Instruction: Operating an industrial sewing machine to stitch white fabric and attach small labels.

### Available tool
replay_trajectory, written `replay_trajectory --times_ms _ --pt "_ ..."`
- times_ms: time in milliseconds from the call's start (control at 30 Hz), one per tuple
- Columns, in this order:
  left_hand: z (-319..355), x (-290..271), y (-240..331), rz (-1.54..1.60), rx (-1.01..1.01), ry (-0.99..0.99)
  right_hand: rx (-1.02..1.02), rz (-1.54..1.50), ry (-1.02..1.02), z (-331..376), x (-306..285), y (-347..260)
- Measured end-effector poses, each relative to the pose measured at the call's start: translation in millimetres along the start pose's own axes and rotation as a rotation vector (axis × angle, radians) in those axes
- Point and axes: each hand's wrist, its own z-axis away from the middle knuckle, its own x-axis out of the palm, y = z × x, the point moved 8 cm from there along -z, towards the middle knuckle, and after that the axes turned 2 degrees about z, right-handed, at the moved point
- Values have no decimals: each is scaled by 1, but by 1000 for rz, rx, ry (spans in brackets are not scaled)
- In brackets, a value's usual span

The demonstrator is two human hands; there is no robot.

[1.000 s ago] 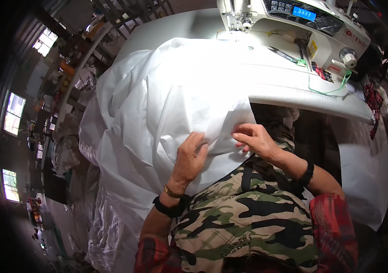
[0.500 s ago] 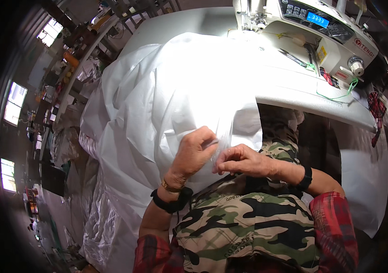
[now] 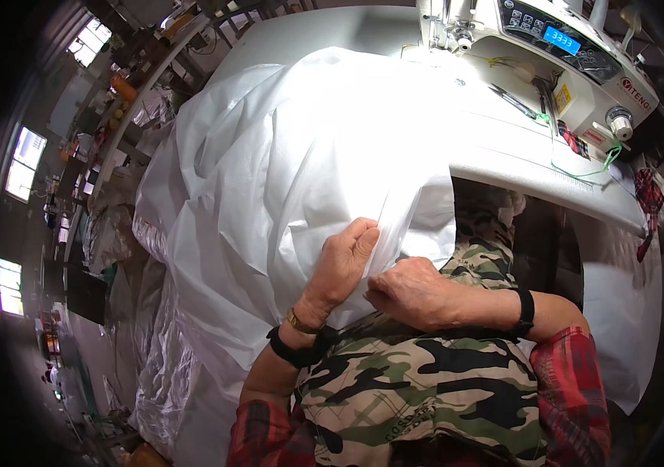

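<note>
A large sheet of white fabric (image 3: pixel 246 179) drapes over the sewing table and down across my lap in loose folds. My left hand (image 3: pixel 342 261) pinches a gathered fold near the sheet's right-hand edge, thumb pressed against the fingers. Just to its right, my right hand (image 3: pixel 416 292) is curled closed at the same edge, lower down and close to my apron. The fabric between its fingers is mostly hidden by the hand. A camouflage apron (image 3: pixel 425 389) lies under both wrists.
The sewing machine (image 3: pixel 581 70) with a lit display stands at the far right. On the table (image 3: pixel 503 148) near it lie tweezers (image 3: pixel 512 100), green thread (image 3: pixel 588 173) and a plaid scrap (image 3: pixel 573 142). Crumpled clear plastic (image 3: pixel 164 381) hangs at the left.
My right hand has turned and its fingers have curled in tighter at the fabric edge. My left hand has shifted slightly right. The view has moved a little.
</note>
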Motion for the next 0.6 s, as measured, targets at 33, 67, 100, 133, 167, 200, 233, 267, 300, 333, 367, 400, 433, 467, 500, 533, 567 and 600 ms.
replay_trajectory --times_ms 33,67,100,133,167,200,233,267,300,333,367,400,433,467,500,533,567,600 --pt "-1 0 -3 50 -8 -1 -4 25 -38 -2 4 -2" --pt "-3 -1 -6 49 -8 -2 -9 50 -76 -4 8 -3" --pt "-6 2 -9 42 -17 -46 -20 52 -68 -5 9 -6" --pt "-8 7 -12 37 -27 -91 -19 52 -69 -6 11 -7" --pt "-9 9 -13 38 -27 -92 -51 97 -81 -8 15 -9" --pt "-10 9 -16 8 -59 -76 -82 142 -94 -8 18 -11" --pt "-11 8 -20 -23 -90 -59 -81 143 -94 -8 17 -11" --pt "-12 8 -23 -22 -89 -59 -87 133 -123 -8 18 -12" --pt "-13 8 -30 13 -113 -63 -93 123 -152 -7 20 -11" --pt "-13 9 -34 48 -136 -67 -92 124 -154 -6 19 -10" --pt "-14 10 -34 50 -136 -67 -149 92 -125 -3 16 -11" --pt "-15 11 -35 126 -146 -64 -205 59 -96 0 13 -13" --pt "-14 10 -37 201 -159 -54 -211 58 -103 2 13 -10" --pt "-13 10 -39 202 -164 -46 -209 50 86 4 -3 -7" --pt "-12 8 -37 271 -121 -10 -205 40 275 8 -19 -2" --pt "-13 7 -32 341 -72 19 -205 43 272 9 -25 5" --pt "-10 3 -28 294 -74 50 -209 -108 565 17 -54 16" --pt "-8 1 -21 296 -73 54 -210 -264 857 30 -76 28"
